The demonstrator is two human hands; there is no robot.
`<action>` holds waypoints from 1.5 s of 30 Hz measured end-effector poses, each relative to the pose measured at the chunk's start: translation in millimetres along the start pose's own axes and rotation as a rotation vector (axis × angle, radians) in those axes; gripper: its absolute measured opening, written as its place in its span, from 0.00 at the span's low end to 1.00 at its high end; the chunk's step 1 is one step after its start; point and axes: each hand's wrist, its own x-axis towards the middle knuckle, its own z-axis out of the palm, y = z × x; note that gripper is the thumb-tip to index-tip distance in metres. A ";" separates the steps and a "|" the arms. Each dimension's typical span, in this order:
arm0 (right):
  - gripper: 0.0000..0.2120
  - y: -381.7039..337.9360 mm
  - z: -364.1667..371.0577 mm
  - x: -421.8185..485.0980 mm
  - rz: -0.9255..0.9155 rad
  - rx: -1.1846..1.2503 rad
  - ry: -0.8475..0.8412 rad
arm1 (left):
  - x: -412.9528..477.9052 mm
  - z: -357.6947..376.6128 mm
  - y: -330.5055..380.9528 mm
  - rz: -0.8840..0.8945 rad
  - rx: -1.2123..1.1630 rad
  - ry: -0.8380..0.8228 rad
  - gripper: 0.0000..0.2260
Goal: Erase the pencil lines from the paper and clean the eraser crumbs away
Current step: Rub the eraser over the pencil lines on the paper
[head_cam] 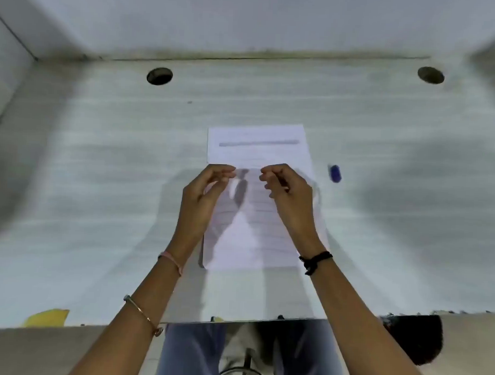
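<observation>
Desk-side, task barely begun: your forearms reach in from the near edge of the pale desk, over a lined paper lying flat and square in front of you. Your left hand and right hand hover side by side above the middle of the sheet, fingers loosely curled and fingertips facing across a gap. Nothing shows in either hand, though blur softens the fingers.

The step in hand looks like fetching the eraser, a small blue piece on the desk just off the paper's right edge, apart from both hands. Take it with your right hand, and first lay your left flat on the near half of the sheet, since loose paper will likely slide or crease under rubbing.

Farther up, a grey pencil band crosses the top of the page. The fainter lines below it are too blurred to call ruled or pencilled. Rub along the band in short strokes, away from the pinning hand, then sweep the crumbs sideways, clear of the two round holes at the desk's far edge
</observation>
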 end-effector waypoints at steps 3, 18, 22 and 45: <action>0.06 12.3 3.3 -4.8 -0.109 -0.061 0.042 | -5.5 -3.4 -15.0 0.090 0.067 -0.018 0.12; 0.13 33.1 -2.4 -24.7 -0.461 -0.472 -0.123 | -37.2 -8.5 -32.3 0.200 0.630 -0.144 0.24; 0.15 35.0 -9.5 -31.0 -0.497 -0.499 -0.188 | -36.4 -8.4 -34.7 0.218 0.689 -0.180 0.22; 0.10 55.1 -82.3 30.2 -0.304 -0.386 0.438 | -43.3 5.8 -42.4 0.284 0.995 -0.111 0.37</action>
